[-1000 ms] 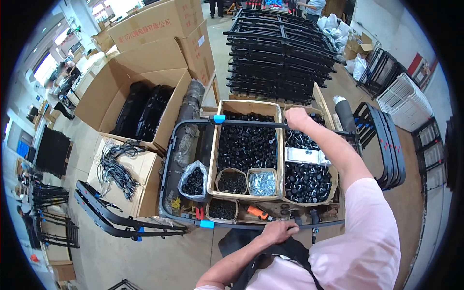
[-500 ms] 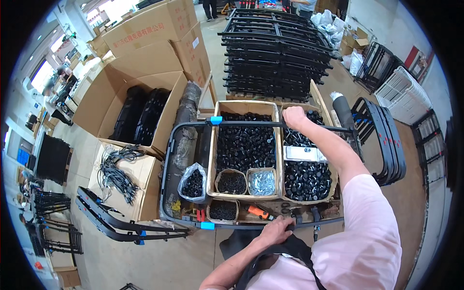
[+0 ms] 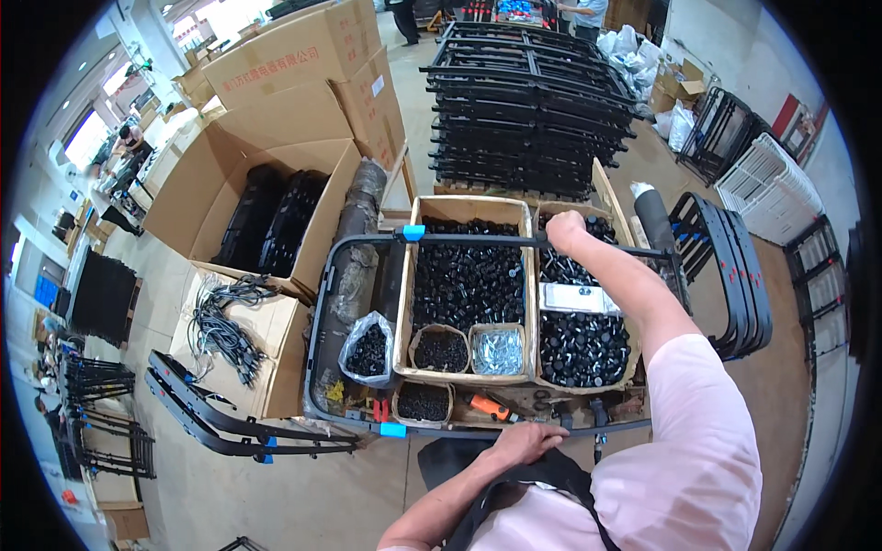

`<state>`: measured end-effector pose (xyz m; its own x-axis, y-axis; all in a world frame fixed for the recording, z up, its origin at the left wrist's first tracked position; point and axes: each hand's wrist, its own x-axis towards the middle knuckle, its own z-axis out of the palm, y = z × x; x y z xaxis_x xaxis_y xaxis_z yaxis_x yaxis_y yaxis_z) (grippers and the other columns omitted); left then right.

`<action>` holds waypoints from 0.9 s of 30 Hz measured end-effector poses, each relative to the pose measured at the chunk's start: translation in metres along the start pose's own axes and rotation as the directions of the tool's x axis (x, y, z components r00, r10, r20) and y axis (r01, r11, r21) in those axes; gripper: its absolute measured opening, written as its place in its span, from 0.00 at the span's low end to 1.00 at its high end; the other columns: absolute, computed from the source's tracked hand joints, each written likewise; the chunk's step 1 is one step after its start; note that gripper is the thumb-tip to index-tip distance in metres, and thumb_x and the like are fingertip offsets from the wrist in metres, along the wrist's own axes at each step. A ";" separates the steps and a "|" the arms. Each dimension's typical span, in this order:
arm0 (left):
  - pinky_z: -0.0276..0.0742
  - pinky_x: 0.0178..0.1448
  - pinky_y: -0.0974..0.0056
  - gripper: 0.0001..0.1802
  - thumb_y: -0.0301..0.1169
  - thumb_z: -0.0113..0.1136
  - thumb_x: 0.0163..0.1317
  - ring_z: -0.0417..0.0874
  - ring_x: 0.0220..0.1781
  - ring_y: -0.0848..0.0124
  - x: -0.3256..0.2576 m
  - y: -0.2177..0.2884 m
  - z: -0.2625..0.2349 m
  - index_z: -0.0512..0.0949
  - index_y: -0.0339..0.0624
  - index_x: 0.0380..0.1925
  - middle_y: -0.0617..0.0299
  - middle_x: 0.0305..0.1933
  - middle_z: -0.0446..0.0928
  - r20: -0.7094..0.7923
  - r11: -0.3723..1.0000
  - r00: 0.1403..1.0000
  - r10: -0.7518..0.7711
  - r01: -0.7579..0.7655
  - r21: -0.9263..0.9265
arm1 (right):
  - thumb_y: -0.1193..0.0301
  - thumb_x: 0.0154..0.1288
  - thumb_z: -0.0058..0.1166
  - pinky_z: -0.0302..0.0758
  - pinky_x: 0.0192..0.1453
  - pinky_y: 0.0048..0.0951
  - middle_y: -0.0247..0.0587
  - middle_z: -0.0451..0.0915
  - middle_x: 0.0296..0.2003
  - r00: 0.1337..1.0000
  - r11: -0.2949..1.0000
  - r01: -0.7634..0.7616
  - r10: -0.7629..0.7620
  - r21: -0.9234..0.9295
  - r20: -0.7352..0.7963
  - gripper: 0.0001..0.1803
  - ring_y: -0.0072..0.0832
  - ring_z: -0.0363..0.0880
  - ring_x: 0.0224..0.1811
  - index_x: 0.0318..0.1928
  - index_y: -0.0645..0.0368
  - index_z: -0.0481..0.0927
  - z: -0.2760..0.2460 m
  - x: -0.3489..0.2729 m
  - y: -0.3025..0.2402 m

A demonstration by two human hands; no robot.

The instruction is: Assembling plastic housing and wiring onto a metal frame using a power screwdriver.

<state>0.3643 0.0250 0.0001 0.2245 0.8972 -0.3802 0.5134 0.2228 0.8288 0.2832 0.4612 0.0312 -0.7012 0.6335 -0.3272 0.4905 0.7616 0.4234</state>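
Note:
A black tubular frame (image 3: 317, 317) with rounded corners lies across the parts boxes, with blue pieces on its far and near rails. My right hand (image 3: 567, 231) reaches out over the right-hand box and is closed at the far rail; its fingertips are partly hidden. Close to my body, my left hand (image 3: 525, 444) grips the near rail, one finger stretched along it. Beneath the frame are a wooden box of black knobs (image 3: 469, 275) and a second box of black-headed bolts (image 3: 588, 349). A white box-shaped piece (image 3: 577, 298) lies on the second box's contents.
Small tubs hold black screws (image 3: 424, 401) and silver screws (image 3: 497, 350). An orange-handled tool (image 3: 491, 407) lies by the near rail. Left are an open carton (image 3: 207, 207), cables (image 3: 225, 326) and curved black frames (image 3: 234, 432). Stacked frames (image 3: 528, 119) stand beyond; more frames (image 3: 726, 275) are at right.
The view has shifted slightly. Both hands stay at the same rails; a finger of my left hand now lies straighter along the near rail.

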 end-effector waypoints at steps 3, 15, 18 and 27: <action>0.86 0.54 0.46 0.26 0.50 0.59 0.75 0.89 0.49 0.45 -0.001 -0.006 0.005 0.74 0.65 0.71 0.48 0.50 0.88 -0.108 0.999 0.994 0.011 -0.007 0.043 | 0.65 0.68 0.58 0.88 0.52 0.42 0.42 0.92 0.49 0.957 0.989 0.094 -0.058 0.115 -0.283 0.12 0.39 0.92 0.51 0.43 0.51 0.93 -0.004 -0.006 -0.013; 0.82 0.56 0.45 0.17 0.36 0.53 0.74 0.88 0.50 0.47 -0.012 0.009 -0.003 0.82 0.55 0.59 0.46 0.49 0.87 -0.101 0.995 0.991 -0.092 0.089 -0.035 | 0.68 0.65 0.60 0.85 0.52 0.53 0.59 0.88 0.41 0.936 0.916 0.229 -0.114 0.330 -0.333 0.13 0.56 0.89 0.47 0.45 0.62 0.83 0.027 0.013 -0.007; 0.83 0.53 0.45 0.17 0.39 0.53 0.75 0.88 0.49 0.48 -0.010 0.012 0.002 0.82 0.54 0.59 0.47 0.49 0.87 -0.170 0.999 0.985 -0.028 0.025 -0.020 | 0.65 0.67 0.61 0.84 0.54 0.55 0.61 0.88 0.41 0.922 0.892 0.202 -0.034 0.403 -0.387 0.16 0.58 0.88 0.47 0.46 0.64 0.79 0.033 0.014 -0.017; 0.76 0.70 0.47 0.38 0.30 0.71 0.51 0.77 0.68 0.45 -0.053 0.019 -0.027 0.74 0.43 0.66 0.40 0.63 0.77 -0.552 0.886 0.721 0.419 -0.193 0.421 | 0.67 0.66 0.56 0.84 0.47 0.55 0.56 0.86 0.40 0.839 0.830 0.439 -0.242 0.345 -0.487 0.16 0.53 0.88 0.42 0.51 0.63 0.77 0.039 -0.122 -0.060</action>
<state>0.3396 -0.0078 0.0468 -0.0800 0.9506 0.3000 0.7604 -0.1364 0.6349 0.3594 0.3437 0.0128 -0.9590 0.2812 0.0344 0.2776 0.9571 -0.0836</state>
